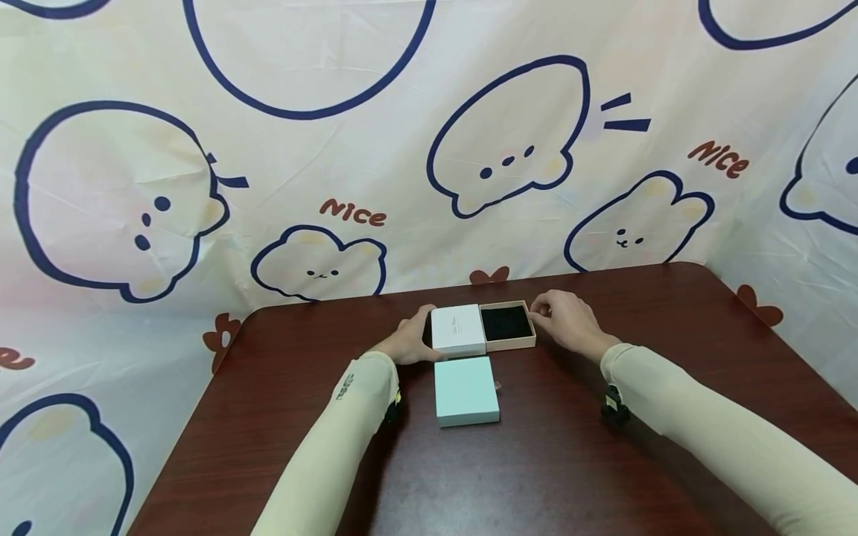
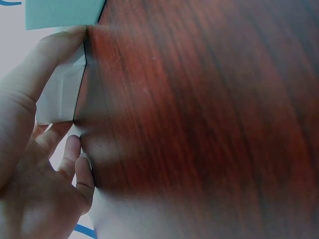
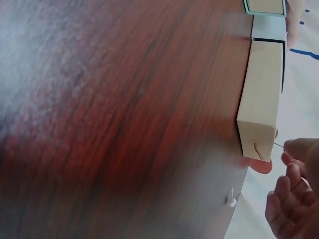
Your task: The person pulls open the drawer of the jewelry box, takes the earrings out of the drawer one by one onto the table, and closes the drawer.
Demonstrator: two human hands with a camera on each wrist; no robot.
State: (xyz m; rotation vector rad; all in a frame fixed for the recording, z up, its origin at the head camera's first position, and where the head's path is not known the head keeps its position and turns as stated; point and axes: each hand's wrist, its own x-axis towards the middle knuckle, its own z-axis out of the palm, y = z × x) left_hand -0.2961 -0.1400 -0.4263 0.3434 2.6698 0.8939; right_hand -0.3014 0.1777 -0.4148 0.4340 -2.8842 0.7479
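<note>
In front of you, toward the far edge of the table, sits a white box [image 1: 458, 330], a smooth square sleeve with small faint lettering on its lid, and out of its right side stands a beige drawer [image 1: 509, 345] with a flat black lining [image 1: 505, 323] and a little brown pull loop [image 3: 258, 151] on its end. Your left hand [image 1: 410, 342] grips the sleeve, thumb along the near side; your right hand [image 1: 568, 320] is well apart from it, just beside the drawer's end, thumb and finger pinching a thin pin [image 3: 279, 145], whose other end your fingers hide. Near that hand a small pearl-headed stud [image 3: 232, 201] rests on the wood. Just on your side of the white box lies a pale teal box [image 1: 466, 391], plain on top, with a small tab at its right. The tabletop [image 1: 576, 447] is dark red-brown with streaky grain, rounded far corners and a soft shine close to you. Behind it and at the sides hangs a pale cloth [image 1: 402, 164] printed with blue-outlined cartoon animals, brown flowers and the word "Nice".
</note>
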